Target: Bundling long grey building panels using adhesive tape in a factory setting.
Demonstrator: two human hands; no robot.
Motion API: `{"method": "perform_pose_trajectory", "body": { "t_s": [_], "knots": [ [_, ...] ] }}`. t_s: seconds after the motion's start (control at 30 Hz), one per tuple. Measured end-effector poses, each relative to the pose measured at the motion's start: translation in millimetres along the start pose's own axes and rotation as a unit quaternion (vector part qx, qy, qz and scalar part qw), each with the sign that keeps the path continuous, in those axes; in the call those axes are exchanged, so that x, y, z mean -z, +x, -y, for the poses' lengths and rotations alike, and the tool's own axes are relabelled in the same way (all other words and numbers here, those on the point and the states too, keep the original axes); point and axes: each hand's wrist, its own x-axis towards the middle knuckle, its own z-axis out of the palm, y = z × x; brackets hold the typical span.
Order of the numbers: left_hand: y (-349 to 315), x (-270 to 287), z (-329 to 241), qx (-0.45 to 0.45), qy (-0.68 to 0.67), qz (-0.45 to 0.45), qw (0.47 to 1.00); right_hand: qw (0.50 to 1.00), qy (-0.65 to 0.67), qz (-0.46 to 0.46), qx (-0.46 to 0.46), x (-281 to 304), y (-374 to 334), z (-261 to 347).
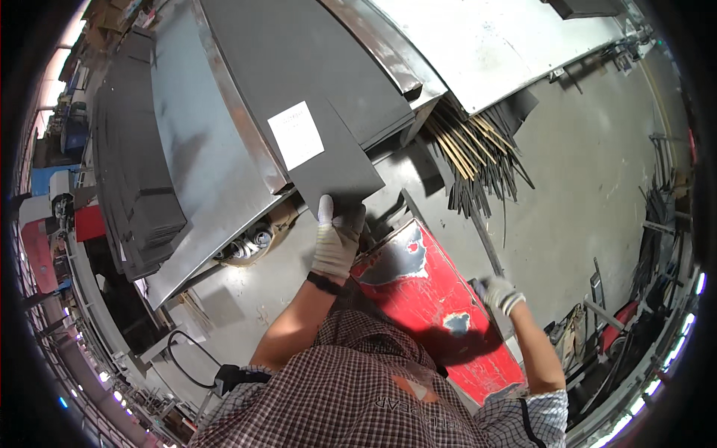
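My left hand, in a white glove with grey-coated fingers, pinches the near edge of a dark grey sheet. Its thumb lies on top of the sheet; some fingers are hidden beneath. A white paper label with writing sits on that sheet, which overlaps a larger dark sheet. To the right, my right hand, gloved alike, is curled at the far right side of a red metal housing with worn paint. Whatever its fingers close around is too small to make out.
Metal-edged tables carry the sheets. A stack of dark sheets stands at left. Under the right-hand white tabletop, a bundle of thin strips juts out. A container of rolls sits below the table edge.
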Motion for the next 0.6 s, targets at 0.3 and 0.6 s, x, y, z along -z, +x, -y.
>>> {"method": "perform_pose_trajectory", "body": {
  "t_s": [0.3,0.6],
  "knots": [
    [1.2,-12.7,-64.6,-0.026,0.158,0.141,0.977,0.952,0.108,-0.116,0.261,137.7,159.2,223.3],
    [-65.4,28.5,-30.8,0.102,0.343,0.115,0.927,0.958,-0.165,0.012,0.234,143.0,68.9,217.8]
  ]
}}
